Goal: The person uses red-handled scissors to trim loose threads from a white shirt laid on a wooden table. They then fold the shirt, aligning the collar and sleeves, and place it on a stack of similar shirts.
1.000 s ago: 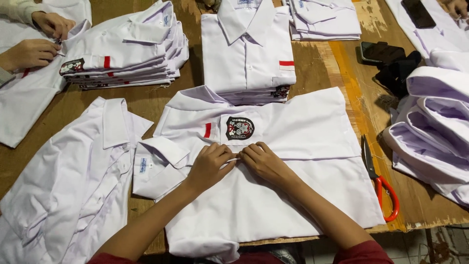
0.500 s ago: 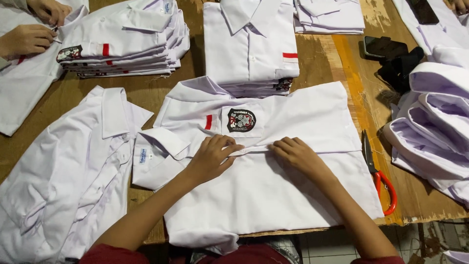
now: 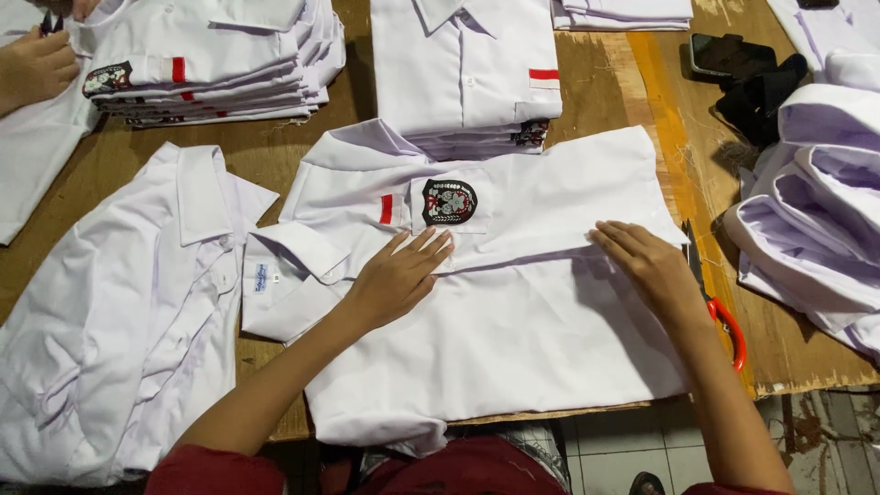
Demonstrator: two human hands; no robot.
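Observation:
A white school shirt (image 3: 513,339) lies on the wooden table (image 3: 642,92) in front of me, its collar to the left, with a black crest pocket (image 3: 449,202) and a small red stripe (image 3: 386,209). My left hand (image 3: 396,278) presses flat on the shirt just below the crest pocket, fingers spread. My right hand (image 3: 649,266) lies flat on the fold line near the shirt's right edge. Neither hand holds anything.
Stacks of folded white shirts stand at the back left (image 3: 211,64) and back centre (image 3: 467,73). An unfolded shirt (image 3: 119,312) lies at left. Red-handled scissors (image 3: 724,316) rest by my right hand. Rolled white cloth (image 3: 816,211) sits right. Another person's hand (image 3: 37,69) works at far left.
My hands, first together at the middle of the fold, have slid apart along it. The right hand went to the shirt's right edge, while the left stayed near the pocket.

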